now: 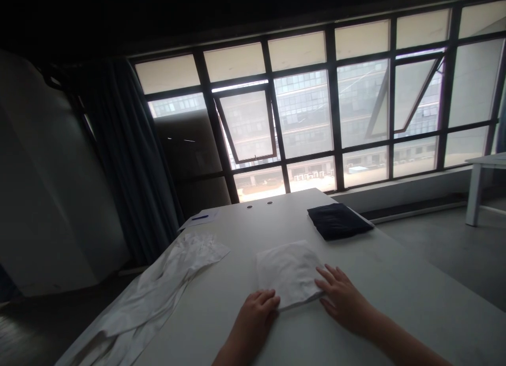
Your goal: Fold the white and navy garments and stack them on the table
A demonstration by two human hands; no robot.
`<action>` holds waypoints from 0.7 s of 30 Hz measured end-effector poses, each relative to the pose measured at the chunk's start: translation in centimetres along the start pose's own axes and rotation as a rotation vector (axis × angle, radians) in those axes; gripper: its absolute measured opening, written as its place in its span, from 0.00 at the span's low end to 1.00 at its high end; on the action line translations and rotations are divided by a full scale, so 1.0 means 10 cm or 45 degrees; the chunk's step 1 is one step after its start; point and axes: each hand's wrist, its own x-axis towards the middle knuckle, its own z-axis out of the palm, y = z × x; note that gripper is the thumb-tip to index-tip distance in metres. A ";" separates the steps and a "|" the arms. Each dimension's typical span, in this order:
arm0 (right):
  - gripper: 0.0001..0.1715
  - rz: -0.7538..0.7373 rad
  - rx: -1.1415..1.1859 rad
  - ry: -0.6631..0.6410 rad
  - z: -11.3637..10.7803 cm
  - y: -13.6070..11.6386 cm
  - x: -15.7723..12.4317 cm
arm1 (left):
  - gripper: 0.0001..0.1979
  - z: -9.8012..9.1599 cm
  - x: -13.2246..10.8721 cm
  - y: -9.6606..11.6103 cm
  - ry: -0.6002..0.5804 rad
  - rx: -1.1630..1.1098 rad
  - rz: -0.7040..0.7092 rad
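Observation:
A white garment (290, 273), folded into a flat, roughly square bundle with slight wrinkles, lies on the white table (245, 234) in front of me. My left hand (256, 316) is closed at its near left corner, with the fingers curled over the edge. At the right edge, my right hand (342, 297) has its fingers apart, the tips resting on the cloth. Whether its thumb reaches beneath the fabric I cannot tell. Farther back on the right lies a folded dark garment (338, 221).
Loose white clothing (158, 297) is heaped along the table's left side. A sheet of paper with a dark pen (200, 217) lies at the far left corner. Behind the table are windows (302, 113) and a dark curtain (126, 155). Another white table (474, 192) stands at right.

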 end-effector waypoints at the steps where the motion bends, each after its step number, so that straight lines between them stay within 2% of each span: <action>1: 0.27 -0.053 0.007 0.013 0.02 -0.07 0.00 | 0.17 0.01 0.00 0.00 0.019 -0.003 -0.005; 4: 0.25 -0.172 0.068 -0.003 0.03 -0.29 0.00 | 0.18 0.06 0.02 -0.02 0.044 -0.004 -0.006; 7: 0.21 -0.179 0.110 0.006 0.00 -0.41 0.03 | 0.22 0.12 0.03 -0.05 0.038 0.015 0.015; 13: 0.20 -0.195 0.134 0.055 0.00 -0.36 0.05 | 0.29 0.20 0.02 -0.10 0.120 -0.020 0.049; 18: 0.19 -0.165 0.139 0.078 -0.01 -0.34 0.02 | 0.26 0.16 0.00 -0.13 0.251 -0.028 0.085; 21: 0.22 -0.151 0.110 0.083 -0.06 -0.38 0.01 | 0.23 0.10 0.01 -0.06 0.349 0.005 0.219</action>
